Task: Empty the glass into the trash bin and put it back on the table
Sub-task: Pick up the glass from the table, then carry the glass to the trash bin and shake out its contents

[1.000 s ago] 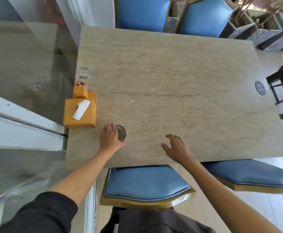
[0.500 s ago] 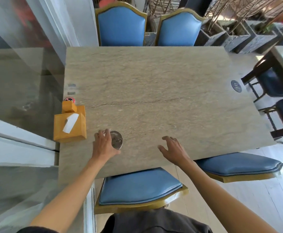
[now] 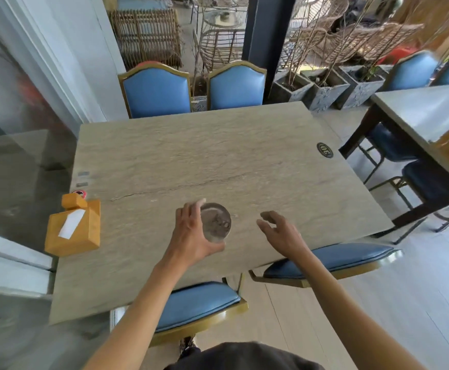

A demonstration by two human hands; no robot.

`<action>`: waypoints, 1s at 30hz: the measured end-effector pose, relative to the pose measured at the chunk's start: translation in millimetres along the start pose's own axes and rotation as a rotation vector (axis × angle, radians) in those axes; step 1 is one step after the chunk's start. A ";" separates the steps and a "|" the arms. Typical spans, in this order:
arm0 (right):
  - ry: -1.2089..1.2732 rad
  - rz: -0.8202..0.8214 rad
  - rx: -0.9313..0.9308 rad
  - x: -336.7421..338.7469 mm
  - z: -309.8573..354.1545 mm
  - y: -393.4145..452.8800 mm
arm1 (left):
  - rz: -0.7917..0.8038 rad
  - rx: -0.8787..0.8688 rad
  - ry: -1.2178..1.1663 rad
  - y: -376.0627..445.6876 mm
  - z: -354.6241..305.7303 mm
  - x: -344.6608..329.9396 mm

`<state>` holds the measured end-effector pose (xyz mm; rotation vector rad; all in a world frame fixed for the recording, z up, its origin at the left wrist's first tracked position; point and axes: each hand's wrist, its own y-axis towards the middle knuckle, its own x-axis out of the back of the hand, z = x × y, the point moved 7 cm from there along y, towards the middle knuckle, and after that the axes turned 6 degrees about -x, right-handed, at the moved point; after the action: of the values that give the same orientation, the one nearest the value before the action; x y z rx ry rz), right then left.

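A clear drinking glass (image 3: pixel 216 222), seen from above with something crumpled inside, is wrapped by my left hand (image 3: pixel 191 232) over the near part of the stone-topped table (image 3: pixel 218 161). Whether the glass rests on the table or hangs just above it I cannot tell. My right hand (image 3: pixel 280 232) hovers to the right of the glass, fingers spread and holding nothing. No trash bin is in view.
An orange tissue box (image 3: pixel 74 228) sits at the table's left edge by a glass partition (image 3: pixel 18 161). Blue chairs stand at the far side (image 3: pixel 156 90) and near side (image 3: pixel 199 303). A second table (image 3: pixel 428 113) and planters (image 3: pixel 324 89) are to the right.
My left hand has closed around the glass and carried it rightward toward the table's middle. The right hand stays open beside it. The camera has tilted up, showing more of the room.
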<state>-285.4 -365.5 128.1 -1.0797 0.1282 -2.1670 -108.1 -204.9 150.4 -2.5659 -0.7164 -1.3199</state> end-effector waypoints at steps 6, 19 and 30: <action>0.461 -0.012 -0.025 76.2 -50.4 -30.3 | -0.038 -0.084 -0.170 11.8 -113.0 -39.8; 1.374 0.184 -0.195 171.8 -153.9 -61.6 | 0.049 -0.284 -0.381 45.4 -299.0 -137.6; 1.640 0.230 -0.273 256.6 -251.6 -9.5 | 0.272 -0.412 -0.379 128.1 -401.6 -250.0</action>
<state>-579.1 -572.5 139.0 0.8032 1.1869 -2.2537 -458.3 -544.5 197.4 -3.1476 -0.1311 -0.9871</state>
